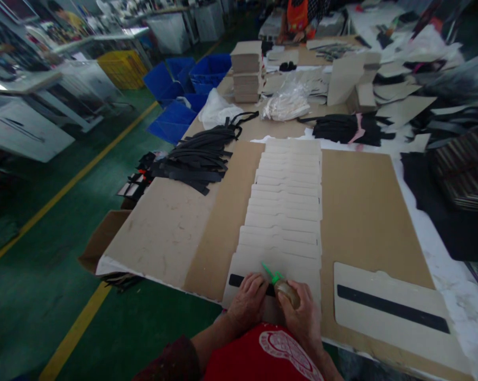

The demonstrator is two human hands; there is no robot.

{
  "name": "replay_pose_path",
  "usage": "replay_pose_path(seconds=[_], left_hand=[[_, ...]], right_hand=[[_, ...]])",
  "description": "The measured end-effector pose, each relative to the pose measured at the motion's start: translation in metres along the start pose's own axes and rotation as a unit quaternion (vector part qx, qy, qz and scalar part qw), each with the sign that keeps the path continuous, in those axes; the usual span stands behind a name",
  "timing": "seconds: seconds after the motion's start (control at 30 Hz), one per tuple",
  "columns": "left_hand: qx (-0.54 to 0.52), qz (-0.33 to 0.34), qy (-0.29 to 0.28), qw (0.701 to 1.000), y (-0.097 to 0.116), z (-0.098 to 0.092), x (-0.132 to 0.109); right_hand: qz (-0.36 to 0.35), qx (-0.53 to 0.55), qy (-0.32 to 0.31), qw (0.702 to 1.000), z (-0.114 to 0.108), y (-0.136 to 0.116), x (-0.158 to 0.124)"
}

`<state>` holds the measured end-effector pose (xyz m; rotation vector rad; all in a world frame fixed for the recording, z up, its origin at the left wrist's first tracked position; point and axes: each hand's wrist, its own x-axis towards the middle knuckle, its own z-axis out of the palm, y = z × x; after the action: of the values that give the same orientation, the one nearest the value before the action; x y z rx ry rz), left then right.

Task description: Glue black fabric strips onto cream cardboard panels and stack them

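Observation:
In my right hand [304, 312] is a squeeze bottle [287, 294] with a green nozzle [271, 273], tilted up and to the left. My left hand [247, 300] is closed, its bent fingers pressed together on a black strip [236, 280]. This strip lies across the nearest grey-beige board [263, 260], and the hands partly cover it. Beyond it, several similar boards [282, 203] overlap in a long row leading away from me. To the right, a separate board [385, 312] bears a full-length black strip [393, 308].
Black strips [199, 159] are heaped at the table's left, with a tied black bundle [346, 128] farther back. Stacked boards [247, 71] stand behind. Blue bins [171, 119] and a cardboard box [104, 238] flank the left edge. A co-worker in orange [297, 18] is at the far end.

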<state>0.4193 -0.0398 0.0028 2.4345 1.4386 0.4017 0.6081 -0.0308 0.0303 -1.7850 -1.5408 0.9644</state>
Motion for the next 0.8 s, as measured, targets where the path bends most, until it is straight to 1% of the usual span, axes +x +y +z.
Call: replay_pose_path(seconds=[0.1,0.23,0.43,0.57,0.8], left_hand=[[-0.009,0.011,-0.006,1.0,-0.004,-0.003,-0.002],[-0.013,0.01,0.0,1.0,-0.008,-0.005,-0.006],[-0.012,0.03,0.008,0.999,-0.015,-0.002,-0.011],[-0.014,0.043,0.019,0.999,-0.017,0.0,-0.01],[-0.018,0.047,0.035,0.998,-0.018,0.002,-0.01]], right_hand=[[-0.009,-0.009,-0.009,1.0,0.004,-0.004,0.001],[-0.013,-0.018,-0.021,1.0,0.008,-0.009,0.003],[-0.03,-0.004,-0.032,0.999,0.018,-0.016,0.007],[-0.053,0.001,-0.037,0.998,0.025,-0.022,0.011],[-0.062,-0.013,-0.057,0.996,0.035,-0.034,0.021]])
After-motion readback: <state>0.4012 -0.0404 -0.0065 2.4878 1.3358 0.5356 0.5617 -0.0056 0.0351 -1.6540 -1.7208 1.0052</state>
